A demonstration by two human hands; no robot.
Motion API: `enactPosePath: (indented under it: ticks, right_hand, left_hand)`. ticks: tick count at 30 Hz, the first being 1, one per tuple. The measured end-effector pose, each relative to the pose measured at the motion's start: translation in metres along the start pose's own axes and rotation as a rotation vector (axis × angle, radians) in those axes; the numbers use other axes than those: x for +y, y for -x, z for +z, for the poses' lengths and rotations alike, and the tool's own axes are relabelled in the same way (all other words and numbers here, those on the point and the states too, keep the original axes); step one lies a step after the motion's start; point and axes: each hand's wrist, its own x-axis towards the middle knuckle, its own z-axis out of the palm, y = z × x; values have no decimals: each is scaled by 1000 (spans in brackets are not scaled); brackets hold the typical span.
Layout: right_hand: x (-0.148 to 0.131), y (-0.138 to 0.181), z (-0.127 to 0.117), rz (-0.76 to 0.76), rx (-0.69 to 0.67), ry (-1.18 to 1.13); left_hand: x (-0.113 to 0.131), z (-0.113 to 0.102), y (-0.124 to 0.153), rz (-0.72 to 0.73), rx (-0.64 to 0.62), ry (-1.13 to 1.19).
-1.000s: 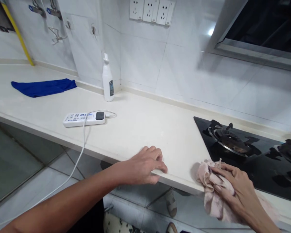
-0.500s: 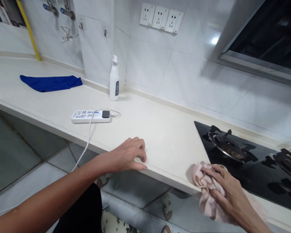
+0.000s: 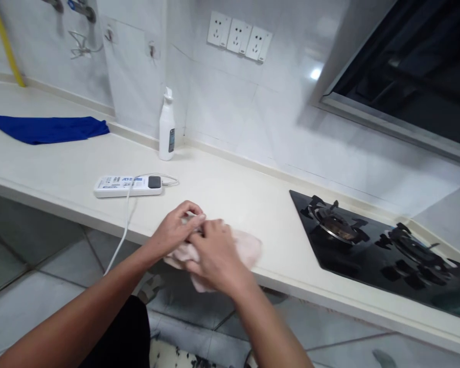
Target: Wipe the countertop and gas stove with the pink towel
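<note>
In the head view, the right hand [image 3: 216,250] grips the pink cloth [image 3: 249,245], which hangs partly over the front edge of the table [image 3: 270,220]; the left hand [image 3: 174,230] has its fingers curled against it, whether gripping I cannot tell. The cloth work seems unfinished, the cloth being not yet put down; how much remains, I cannot judge.

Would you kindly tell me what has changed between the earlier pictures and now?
The right hand has carried the pink cloth leftward along the counter, away from the hob, to the left hand, which now touches it too. The right hand has not let go. The white bottle, blue cloth and white device stayed put.
</note>
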Motion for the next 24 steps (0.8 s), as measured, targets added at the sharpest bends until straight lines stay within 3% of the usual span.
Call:
enactPosePath:
  ticks: [4,8,11,15,20,24]
  right_hand:
    - [-27,-38,15,2,62,69]
    - [-20,-12,18,24,85,75]
    - [0,27,18,33,93,72]
    - [41,89,13,99,140,101]
    - [103,183,-4,290,219,280]
    - [155,254,-21,344,221,379]
  left_hand:
    - [-7,-17,-9,-176,118,65]
    - [-5,-16,-10,-82,-89,-97]
    - [0,-6,-5,58,-209,-270]
    - [1,2,1,188,-247,-529]
    - [-2,4,4,194,-219,-611]
    - [-3,6,5,216,-202,-617]
